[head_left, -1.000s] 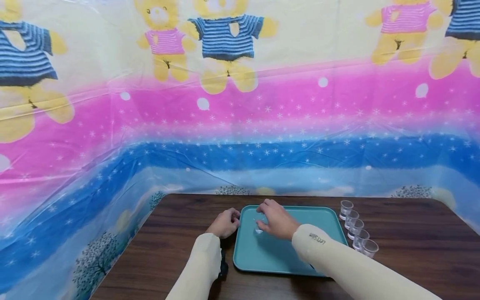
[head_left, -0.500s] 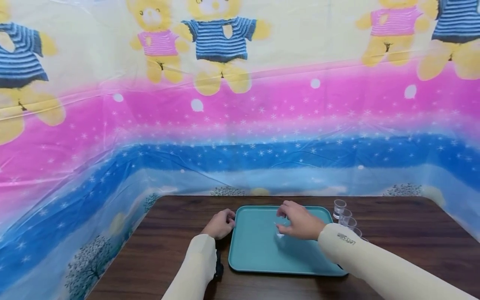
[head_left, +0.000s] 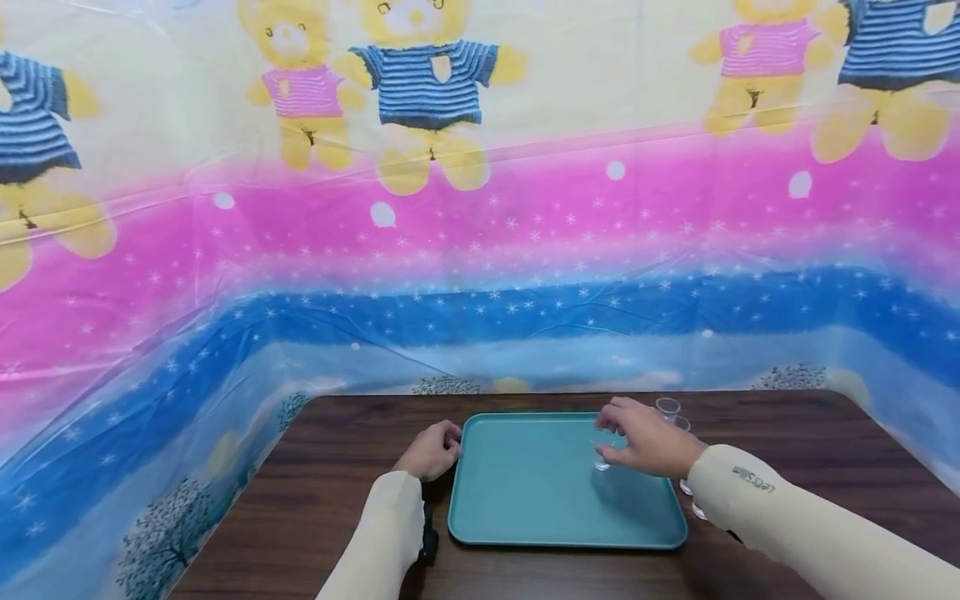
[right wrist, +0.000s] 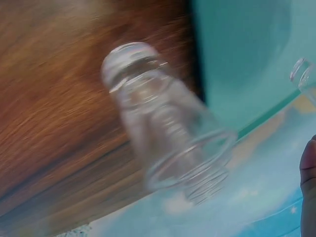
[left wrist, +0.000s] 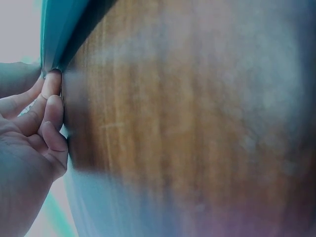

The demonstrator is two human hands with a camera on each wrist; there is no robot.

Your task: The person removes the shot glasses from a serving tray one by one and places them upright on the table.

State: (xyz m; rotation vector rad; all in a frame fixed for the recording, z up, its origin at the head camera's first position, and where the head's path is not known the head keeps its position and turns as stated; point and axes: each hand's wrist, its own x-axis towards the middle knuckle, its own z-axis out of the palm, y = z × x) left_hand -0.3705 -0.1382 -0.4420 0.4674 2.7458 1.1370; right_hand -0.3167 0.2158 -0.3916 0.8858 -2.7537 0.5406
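In the head view my right hand [head_left: 648,437] pinches a small clear shot glass [head_left: 602,458] between thumb and fingers, over the right part of the teal tray [head_left: 540,500]. The right wrist view catches the held glass [right wrist: 307,79] at its edge, with one of my fingertips below it. My left hand [head_left: 432,452] is at the left rim of the tray. Up close, its thumb and curled fingers grip the tray's rim [left wrist: 54,37].
Several clear shot glasses [head_left: 667,407] stand in a row on the dark wooden table [head_left: 360,467], just right of the tray and partly hidden by my right arm. One nearby glass [right wrist: 165,116] looms large in the right wrist view. A patterned curtain [head_left: 480,317] hangs behind the table.
My right hand has carried the shot glass from the tray's left side across to its right side. The left hand stays at the left rim. The head view has turned slightly right.
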